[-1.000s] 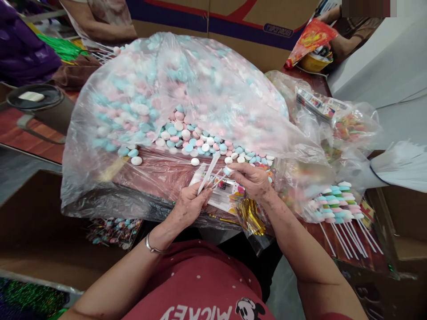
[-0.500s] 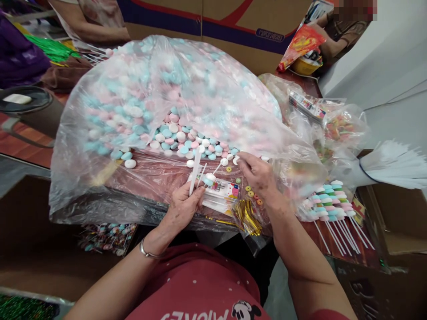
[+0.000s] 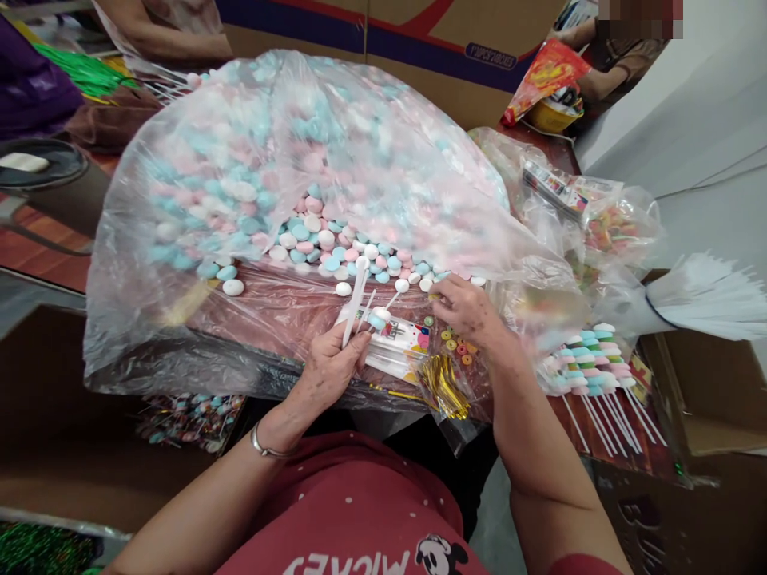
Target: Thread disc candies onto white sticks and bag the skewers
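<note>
My left hand (image 3: pixel 334 363) is closed round several white sticks (image 3: pixel 355 302) that point up and away from me. Just past its thumb, a white and a blue marshmallow (image 3: pixel 379 318) sit together on a thin stick with a white piece at its tip. My right hand (image 3: pixel 466 310) pinches a small yellow ring candy (image 3: pixel 435 296) at its fingertips, mostly hidden. Below that hand lie loose ring candies (image 3: pixel 451 345) in yellow and orange. A big clear plastic bag (image 3: pixel 395 184) of pink, blue and white marshmallows (image 3: pixel 311 228) spreads open beyond both hands.
Gold twist ties (image 3: pixel 444 387) and a printed packet (image 3: pixel 399 339) lie near the table edge. Finished-looking marshmallow skewers (image 3: pixel 596 363) rest at right, below a bundle of white sticks (image 3: pixel 713 295). A dark mug (image 3: pixel 57 188) stands left. Two other people sit beyond.
The yellow ring candy that lay by the white marshmallow is gone from the table. My right hand has shifted slightly, its fingertips now together. My left hand keeps its grip.
</note>
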Demonstrator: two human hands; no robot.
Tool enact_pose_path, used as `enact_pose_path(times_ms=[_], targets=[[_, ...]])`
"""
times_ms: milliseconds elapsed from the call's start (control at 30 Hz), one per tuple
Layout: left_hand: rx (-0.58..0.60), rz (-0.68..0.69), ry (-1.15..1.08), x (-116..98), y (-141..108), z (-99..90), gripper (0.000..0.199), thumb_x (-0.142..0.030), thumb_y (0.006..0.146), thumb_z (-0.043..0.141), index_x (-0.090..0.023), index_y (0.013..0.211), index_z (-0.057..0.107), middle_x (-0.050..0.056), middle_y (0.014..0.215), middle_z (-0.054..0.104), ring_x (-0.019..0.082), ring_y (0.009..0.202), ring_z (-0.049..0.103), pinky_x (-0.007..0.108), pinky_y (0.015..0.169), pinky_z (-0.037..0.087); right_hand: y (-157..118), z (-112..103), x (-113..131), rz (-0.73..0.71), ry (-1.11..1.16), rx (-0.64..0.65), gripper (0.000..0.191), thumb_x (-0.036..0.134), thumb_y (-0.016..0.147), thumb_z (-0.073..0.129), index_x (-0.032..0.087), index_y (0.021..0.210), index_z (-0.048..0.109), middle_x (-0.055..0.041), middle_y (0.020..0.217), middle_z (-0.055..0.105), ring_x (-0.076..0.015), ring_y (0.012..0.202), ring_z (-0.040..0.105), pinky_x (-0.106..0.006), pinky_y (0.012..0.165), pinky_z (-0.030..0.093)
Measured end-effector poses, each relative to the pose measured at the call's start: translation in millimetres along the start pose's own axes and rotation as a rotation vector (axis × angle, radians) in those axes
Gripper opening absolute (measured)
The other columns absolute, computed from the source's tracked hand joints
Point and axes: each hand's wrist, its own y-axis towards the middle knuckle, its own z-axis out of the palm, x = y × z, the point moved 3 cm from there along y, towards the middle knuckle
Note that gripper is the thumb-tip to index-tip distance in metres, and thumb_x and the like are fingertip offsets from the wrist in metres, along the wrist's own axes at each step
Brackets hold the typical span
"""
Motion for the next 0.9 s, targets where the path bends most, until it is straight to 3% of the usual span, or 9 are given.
enact_pose_path(times_ms=[200, 433, 800, 900], targets=[[0.005, -0.019, 0.009, -4, -1, 1.0, 0.022, -0.037, 0.085, 0.06, -0.016, 0.088, 0.064, -0.008, 0.047, 0.046, 0.006, 0.04, 0.033, 0.02, 0.041, 0.026, -9, -2, -4, -0.103, -0.061, 0.211, 0.015, 0.013, 0.085, 0.05, 0.018, 0.082, 0.064, -0.0038, 0.083, 0.061, -0.0144, 0.072, 0.052, -0.027, 0.065, 0.034], [0.008, -0.017, 0.033, -2, -1, -0.3, 0.021, -0.037, 0.085, 0.06, -0.016, 0.086, 0.064, -0.007, 0.048, 0.047, 0.006, 0.04, 0.033, 0.021, 0.041, 0.027, -11, 11, -1, -0.161, -0.061, 0.31, 0.015, 0.011, 0.086, 0.049, 0.019, 0.084, 0.061, -0.0032, 0.086, 0.06, -0.0136, 0.071, 0.05, -0.027, 0.06, 0.033], [0.008, -0.004, 0.09, -6, -2, 0.1, 0.02, -0.035, 0.085, 0.059, -0.016, 0.08, 0.063, -0.006, 0.05, 0.048, 0.007, 0.044, 0.036, 0.021, 0.044, 0.029, -17, 9, 0, -0.237, 0.0, 0.309, 0.018, 0.005, 0.085, 0.047, 0.02, 0.088, 0.058, -0.0047, 0.094, 0.06, -0.0167, 0.085, 0.053, -0.028, 0.073, 0.04], [0.025, 0.014, 0.138, -5, -2, -1.0, 0.022, -0.035, 0.087, 0.057, -0.016, 0.076, 0.062, -0.005, 0.053, 0.05, 0.008, 0.046, 0.038, 0.022, 0.045, 0.03, -16, 10, 3, -0.197, -0.043, 0.315, 0.018, 0.006, 0.086, 0.046, 0.019, 0.086, 0.059, -0.0051, 0.091, 0.059, -0.0156, 0.079, 0.052, -0.027, 0.067, 0.038]])
